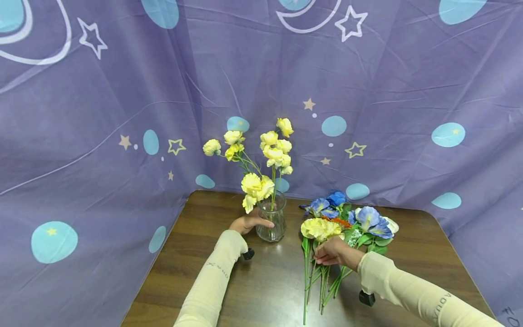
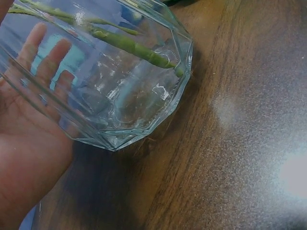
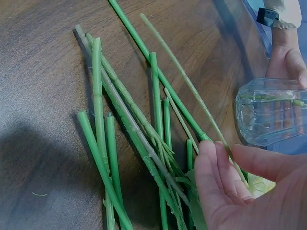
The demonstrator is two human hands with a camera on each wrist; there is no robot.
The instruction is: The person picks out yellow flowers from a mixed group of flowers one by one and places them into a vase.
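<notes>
A clear glass vase (image 1: 270,227) with faceted sides stands on the table, several yellow flowers (image 1: 273,152) rising from it. My left hand (image 1: 250,222) grips the vase from its left side, the thumb across the front; its fingers show through the glass in the left wrist view. Green stem ends (image 2: 139,50) reach down inside the vase. To the right, my right hand (image 1: 334,252) pinches the thin stem (image 3: 189,86) of a yellow flower (image 1: 320,229) between thumb and fingers. That flower overlaps the pile of other flowers in the head view.
Blue flowers (image 1: 369,218), an orange one (image 1: 337,221) and a white one (image 1: 391,225) lie with green leaves at the right of the table. Their loose stems (image 3: 129,124) point toward the near edge. A patterned purple cloth (image 1: 253,59) hangs behind the wooden table (image 1: 184,259).
</notes>
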